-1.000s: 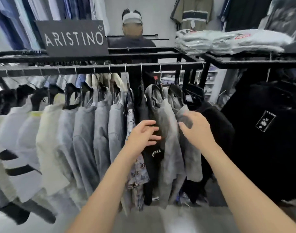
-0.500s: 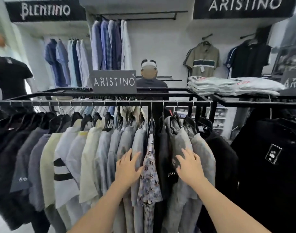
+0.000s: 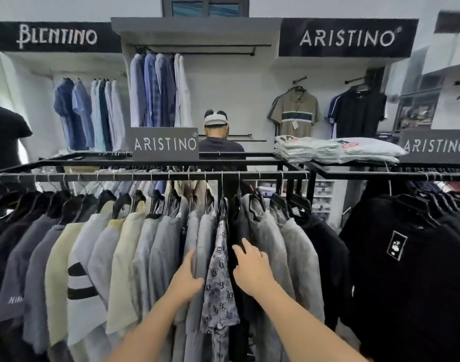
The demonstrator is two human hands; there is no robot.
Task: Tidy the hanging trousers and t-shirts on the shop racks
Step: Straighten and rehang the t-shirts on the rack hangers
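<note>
At the lower centre of the frame, our left hand [image 3: 187, 276] grips the edge of a grey shirt [image 3: 205, 246], thumb curled over the fabric. Our right hand [image 3: 252, 270] lies open, fingers spread on a black shirt [image 3: 240, 231]. Between the two hands hangs a patterned shirt [image 3: 219, 278], touching neither. All three hang on black hangers from a black rail [image 3: 145, 176] crossing the middle of the frame. Above it stands a grey sign [image 3: 165, 143]. Folded shirts [image 3: 336, 150] lie stacked to the right.
</note>
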